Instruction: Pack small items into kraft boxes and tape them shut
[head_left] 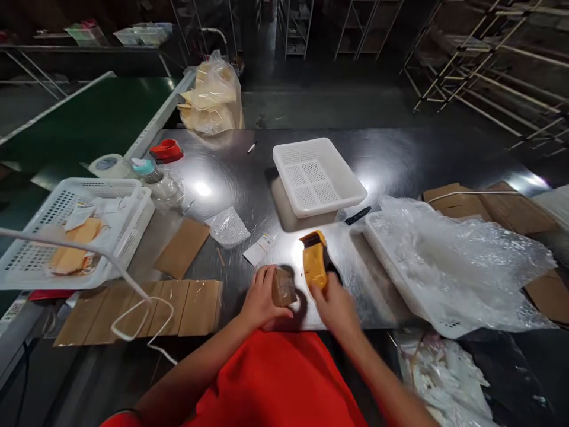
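My left hand point(262, 299) is closed around a small brown cardboard box point(283, 287) at the table's near edge, thumb in front and fingers behind. Just right of it, my right hand point(335, 302) grips a yellow-and-black handheld device point(314, 264); its exact kind is unclear. The device is tilted, its dark end pointing away from me, apart from the box. Beyond the box lies a white printed label sheet point(259, 249). Several similar brown boxes point(166, 305) stand in a row to the left, beside a flat cardboard piece point(183, 248).
A white basket point(351, 193) sits mid-table. Bubble wrap point(462, 261) overflows a white tray at right, near a black cutter point(358, 215). Stacked baskets point(133, 222), a tape roll point(111, 166) and a red tape dispenser point(166, 150) are left. A white cable point(128, 279) crosses the boxes.
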Demonstrator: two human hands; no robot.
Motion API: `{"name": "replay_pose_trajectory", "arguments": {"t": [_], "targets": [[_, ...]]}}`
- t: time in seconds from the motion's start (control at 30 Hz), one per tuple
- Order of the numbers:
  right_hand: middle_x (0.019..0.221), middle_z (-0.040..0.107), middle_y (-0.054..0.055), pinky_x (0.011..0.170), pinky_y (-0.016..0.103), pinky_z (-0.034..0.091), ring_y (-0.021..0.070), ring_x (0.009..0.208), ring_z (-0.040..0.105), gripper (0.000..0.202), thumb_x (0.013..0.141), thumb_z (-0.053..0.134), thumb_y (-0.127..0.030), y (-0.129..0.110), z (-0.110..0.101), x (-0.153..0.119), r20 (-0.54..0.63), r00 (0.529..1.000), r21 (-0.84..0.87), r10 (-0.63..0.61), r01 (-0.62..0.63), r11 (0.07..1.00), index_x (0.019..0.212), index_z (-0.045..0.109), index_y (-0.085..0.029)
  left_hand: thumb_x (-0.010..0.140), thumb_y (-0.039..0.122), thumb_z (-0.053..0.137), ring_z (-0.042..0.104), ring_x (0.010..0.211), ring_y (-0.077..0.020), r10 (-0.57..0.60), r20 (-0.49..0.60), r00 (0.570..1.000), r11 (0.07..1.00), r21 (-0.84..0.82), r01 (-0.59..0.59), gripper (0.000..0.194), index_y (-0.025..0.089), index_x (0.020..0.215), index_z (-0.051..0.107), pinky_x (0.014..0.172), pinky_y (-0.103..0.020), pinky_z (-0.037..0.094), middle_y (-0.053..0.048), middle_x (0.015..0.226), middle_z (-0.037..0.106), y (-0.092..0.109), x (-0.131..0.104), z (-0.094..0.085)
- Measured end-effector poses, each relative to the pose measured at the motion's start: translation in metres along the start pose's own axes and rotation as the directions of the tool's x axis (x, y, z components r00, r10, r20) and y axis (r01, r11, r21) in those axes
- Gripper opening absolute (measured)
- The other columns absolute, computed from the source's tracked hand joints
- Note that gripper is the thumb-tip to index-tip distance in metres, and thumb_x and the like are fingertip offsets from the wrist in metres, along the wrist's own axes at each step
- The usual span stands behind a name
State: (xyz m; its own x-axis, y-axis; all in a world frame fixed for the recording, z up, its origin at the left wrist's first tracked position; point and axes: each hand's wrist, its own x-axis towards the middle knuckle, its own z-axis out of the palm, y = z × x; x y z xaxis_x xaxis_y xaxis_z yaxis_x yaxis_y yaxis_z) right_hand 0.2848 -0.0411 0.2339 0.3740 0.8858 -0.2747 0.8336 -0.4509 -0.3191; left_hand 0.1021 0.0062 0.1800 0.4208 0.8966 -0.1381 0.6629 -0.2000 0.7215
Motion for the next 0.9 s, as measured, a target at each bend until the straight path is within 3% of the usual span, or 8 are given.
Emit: {"name": "replay_pose_trajectory", "arguments": {"t": [0.1, 0.23, 0.33, 0.43, 0.53, 0.67, 0.77, 0.9], "targets": [[0.081, 0.07, 0.009, 0.057, 0.027, 0.039, 0.0212, 0.071, 0.066, 0.023, 0.092, 0.038, -0.032, -0.009, 0.047, -0.015, 0.057, 0.995, 0.244, -0.078, 0.062, 0.968, 0.097, 0.053, -0.016, 0.045, 0.034, 0.088, 0.04, 0.127, -0.0346, 0.046, 0.022, 0.999, 0.998, -0.042, -0.045, 0.105, 0.021, 0.135, 0.035, 0.109, -0.053, 0.033, -0.013, 0.133, 0.043, 0.004, 0.001, 0.006], [0.081, 0.068, 0.014, 0.069, 0.034, 0.042, 0.0271, 0.078, 0.064, 0.026, 0.091, 0.038, -0.032, 0.032, 0.084, 0.004, -0.032, 0.998, -0.015, -0.059, 0.058, 0.998, 0.094, 0.057, -0.014, 0.042, 0.039, 0.09, 0.036, 0.131, -0.0343, 0.071, 0.039, 0.997, 0.981, -0.184, -0.062, 0.112, 0.024, 0.138, 0.034, 0.112, -0.052, 0.03, -0.013, 0.136, 0.037, 0.004, -0.007, -0.008], [0.088, 0.067, 0.021, 0.085, 0.043, 0.04, 0.0323, 0.091, 0.063, 0.032, 0.088, 0.039, -0.027, 0.081, 0.089, 0.029, -0.109, 0.993, -0.171, -0.051, 0.032, 0.985, 0.102, 0.059, -0.007, 0.051, 0.033, 0.085, 0.033, 0.133, -0.0306, 0.06, 0.021, 0.998, 0.941, -0.336, -0.05, 0.103, 0.026, 0.139, 0.033, 0.114, -0.045, 0.029, -0.01, 0.141, 0.026, -0.007, -0.014, -0.024], [0.115, 0.059, 0.03, 0.096, 0.054, 0.034, 0.0396, 0.114, 0.053, 0.051, 0.086, 0.041, -0.036, 0.099, 0.079, 0.045, -0.283, 0.959, -0.03, 0.005, -0.015, 0.999, 0.12, 0.05, 0.001, 0.054, 0.03, 0.082, 0.033, 0.133, -0.0296, 0.022, 0.07, 0.997, 0.895, -0.446, 0.011, 0.101, 0.029, 0.142, 0.034, 0.114, -0.043, 0.028, -0.007, 0.141, 0.021, -0.021, -0.017, -0.035], [0.13, 0.054, 0.023, 0.097, 0.049, 0.041, 0.0345, 0.121, 0.05, 0.064, 0.08, 0.049, -0.053, 0.074, 0.063, 0.05, -0.024, 0.968, 0.379, -0.248, 0.239, 0.894, 0.127, 0.048, -0.01, 0.053, 0.034, 0.084, 0.035, 0.133, -0.0312, 0.159, 0.235, 0.959, 0.844, -0.537, -0.008, 0.102, 0.031, 0.143, 0.036, 0.114, -0.044, 0.026, -0.006, 0.14, 0.03, -0.03, -0.014, -0.041], [0.134, 0.055, 0.012, 0.096, 0.04, 0.046, 0.0273, 0.119, 0.054, 0.07, 0.073, 0.065, -0.053, 0.012, 0.062, 0.055, 0.388, 0.648, 0.757, -0.655, 0.181, 0.627, 0.133, 0.046, -0.022, 0.054, 0.041, 0.084, 0.035, 0.135, -0.0329, 0.222, 0.227, 0.948, 0.757, -0.653, -0.02, 0.112, 0.029, 0.148, 0.024, 0.112, -0.045, 0.03, -0.008, 0.15, 0.031, -0.045, -0.004, -0.042], [0.117, 0.065, 0.012, 0.089, 0.04, 0.05, 0.0267, 0.105, 0.062, 0.066, 0.075, 0.06, -0.058, -0.025, 0.095, 0.057, 0.395, 0.768, 0.776, -0.505, 0.016, 0.631, 0.126, 0.047, -0.019, 0.061, 0.041, 0.079, 0.026, 0.141, -0.0337, -0.156, -0.064, 0.986, 0.869, -0.484, 0.106, 0.106, 0.024, 0.148, 0.022, 0.113, -0.047, 0.029, -0.012, 0.155, 0.023, -0.08, -0.009, -0.044], [0.109, 0.066, 0.017, 0.087, 0.038, 0.051, 0.0273, 0.101, 0.064, 0.052, 0.081, 0.052, -0.047, -0.064, 0.162, 0.043, 0.43, 0.877, 0.569, -0.217, -0.077, 0.819, 0.118, 0.047, -0.011, 0.082, 0.034, 0.057, 0.036, 0.136, -0.0303, -0.443, -0.403, 0.801, 0.895, -0.151, 0.419, 0.06, 0.014, 0.137, 0.041, 0.113, -0.048, 0.028, -0.018, 0.143, 0.039, -0.147, -0.05, -0.051]]}}
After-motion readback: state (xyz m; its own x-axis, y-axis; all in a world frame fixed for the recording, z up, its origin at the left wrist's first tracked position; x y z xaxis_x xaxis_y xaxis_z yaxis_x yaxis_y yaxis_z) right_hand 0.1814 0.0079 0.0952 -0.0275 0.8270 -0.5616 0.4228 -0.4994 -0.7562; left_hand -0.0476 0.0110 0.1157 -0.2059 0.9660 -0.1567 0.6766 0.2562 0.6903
